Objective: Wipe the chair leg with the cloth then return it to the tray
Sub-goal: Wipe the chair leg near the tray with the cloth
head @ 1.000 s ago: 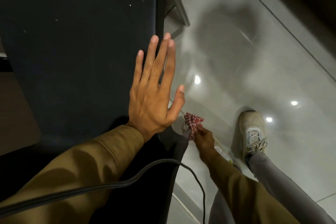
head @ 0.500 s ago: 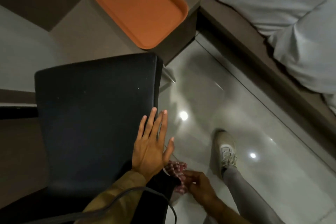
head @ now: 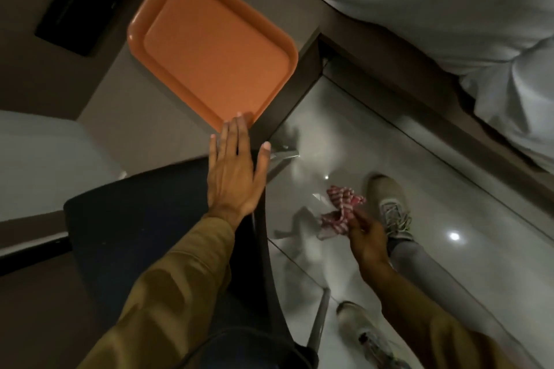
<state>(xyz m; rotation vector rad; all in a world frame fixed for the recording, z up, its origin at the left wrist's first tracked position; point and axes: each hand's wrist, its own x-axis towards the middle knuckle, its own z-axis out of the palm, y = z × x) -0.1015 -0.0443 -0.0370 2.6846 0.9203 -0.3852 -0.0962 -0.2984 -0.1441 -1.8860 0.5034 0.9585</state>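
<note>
- Clearly, the right hand [head: 367,238] holds the cloth [head: 340,213], a red-and-white striped rag bunched up in its fingers [head: 358,220]; the fingers are curled closed on the lower part of the fabric.
- The cloth's long axis runs diagonally, from the loose tail just below and left of the fingertips up to a crumpled end that points up and right, beyond the fingertips; it hangs above the glossy floor [head: 389,135], not touching it as far as one can tell.
- The left hand [head: 235,172] lies flat with fingers straight and close together, thumb spread to the side, holding nothing; the palm sits over the right edge of the dark chair seat [head: 144,225].
- Just past the left fingertips is the near corner of the orange tray [head: 209,48], resting on a brown ledge [head: 99,117]; its long axis runs from that corner up and left, away from the fingers.
- A metal chair leg [head: 319,317] shows below the right wrist, slanting down and left, well apart from the cloth.
- A pale shoe [head: 389,204] sits just right of the right hand's fingers.
</note>
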